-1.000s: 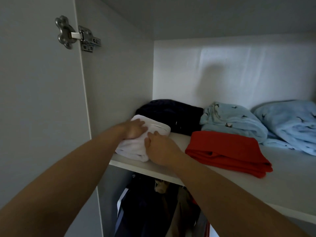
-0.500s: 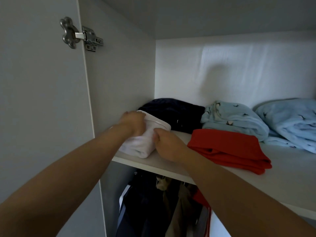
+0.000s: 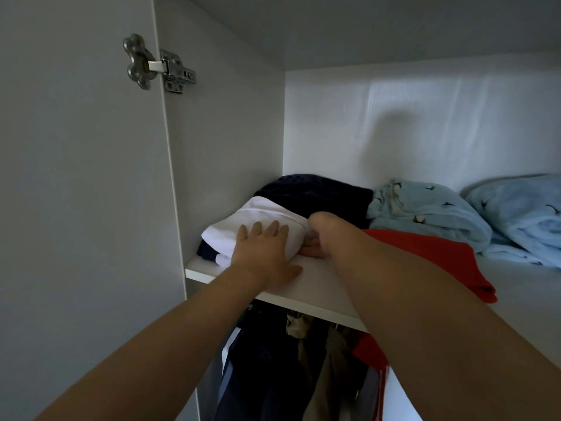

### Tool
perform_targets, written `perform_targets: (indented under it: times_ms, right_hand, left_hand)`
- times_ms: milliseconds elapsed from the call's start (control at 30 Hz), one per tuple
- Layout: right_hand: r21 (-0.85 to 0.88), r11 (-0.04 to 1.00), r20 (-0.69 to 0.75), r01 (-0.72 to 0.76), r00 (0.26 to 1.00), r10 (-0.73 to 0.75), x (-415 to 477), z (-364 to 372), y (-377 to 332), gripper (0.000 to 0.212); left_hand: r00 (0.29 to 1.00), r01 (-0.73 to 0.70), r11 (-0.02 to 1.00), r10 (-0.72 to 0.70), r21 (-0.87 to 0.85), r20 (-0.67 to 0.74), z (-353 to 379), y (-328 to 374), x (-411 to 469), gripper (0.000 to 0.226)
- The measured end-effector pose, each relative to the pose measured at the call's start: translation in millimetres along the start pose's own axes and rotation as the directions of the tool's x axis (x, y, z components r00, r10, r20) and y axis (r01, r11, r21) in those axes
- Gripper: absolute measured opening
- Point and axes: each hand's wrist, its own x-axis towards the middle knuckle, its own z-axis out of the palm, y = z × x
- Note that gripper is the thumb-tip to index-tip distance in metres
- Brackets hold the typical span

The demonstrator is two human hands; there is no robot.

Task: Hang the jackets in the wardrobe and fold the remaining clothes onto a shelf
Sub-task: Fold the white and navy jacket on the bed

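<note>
Left hand [image 3: 262, 256], right hand [image 3: 325, 235]: bare. Forearms [image 3: 188, 338] bare, unsleeved to frame edge.

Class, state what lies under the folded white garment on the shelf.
Some dark navy fabric peeks out under the left front corner of the white garment, on the shelf. Its extent is hidden by the garment and left hand.

A white wardrobe [image 3: 224, 132] stood open, its door [image 3: 76, 177] swung out at the left and held by a metal hinge [image 3: 158, 66] near the top. Its glossy back panel [image 3: 440, 117] caught soft light and carried a blurred grey shadow [image 3: 391, 126], while the top panel [image 3: 394, 25] sat dimmer above. A pale shelf [image 3: 315, 290] ran across the compartment, the space beneath it darker
</note>
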Motion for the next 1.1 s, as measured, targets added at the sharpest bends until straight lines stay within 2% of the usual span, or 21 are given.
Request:
perform_targets:
  times_ms: [67,133,267,333,400,600,700,800,867,967,1033,1100]
  right_hand:
    - [-0.032,0.999,-0.001,-0.042,0.999,0.042,7,2,2,0.037]
    - [-0.052,0.998,-0.014,-0.025,1.0,0.025,14,4,3,0.032]
    - [-0.003,1.0,-0.012,0.003,1.0,-0.003,26,7,-4,0.031]
    - [0.064,0.997,-0.057,0.033,0.998,-0.029,33,9,-6,0.025]
    - [0.103,0.991,-0.093,0.085,0.993,-0.075,39,12,-7,0.029]
    - [0.245,0.961,-0.11,0.133,0.988,-0.108,40,9,-5,0.034]
    - [0.231,0.955,-0.118,0.188,0.979,-0.164,40,5,-10,0.037]
    - [0.061,0.97,-0.145,0.236,0.963,-0.225,38,4,-14,0.041]
    - [-0.203,0.935,-0.247,0.29,0.909,-0.336,41,9,-16,0.044]
    - [-0.554,0.761,-0.319,0.337,0.759,-0.568,31,23,-22,0.051]
    - [-0.696,0.589,-0.205,0.412,0.671,-0.712,24,37,-32,0.041]
    - [-0.752,0.427,-0.013,0.503,0.636,-0.772,22,53,-42,0.038]
  left_hand:
    - [1.0,-0.006,1.0,0.006,-0.021,-0.002,2,-8,-2,0.09]
    - [0.999,-0.041,0.999,0.041,-0.034,0.008,2,-15,-4,0.087]
    - [0.996,-0.088,0.995,0.089,-0.055,0.011,2,-31,-13,0.078]
    - [0.995,-0.098,0.992,0.099,-0.075,0.004,4,-35,-18,0.074]
    - [0.995,-0.099,0.992,0.098,-0.074,-0.011,4,-35,-20,0.073]
    - [0.996,-0.074,0.993,0.079,-0.094,0.048,0,-34,-21,0.082]
    - [0.994,-0.067,0.988,0.077,-0.136,0.071,-5,-40,-18,0.088]
    - [0.995,-0.063,0.984,0.075,-0.166,0.067,-7,-43,-18,0.092]
    - [0.995,-0.067,0.983,0.078,-0.169,0.055,-6,-43,-20,0.09]
    - [0.998,-0.016,0.968,0.031,-0.252,0.057,-12,-47,-15,0.068]
    - [0.996,0.002,0.914,-0.036,-0.405,-0.078,-19,-55,-8,0.045]
    - [0.961,-0.023,0.897,-0.102,-0.441,-0.258,-22,-65,-4,0.034]
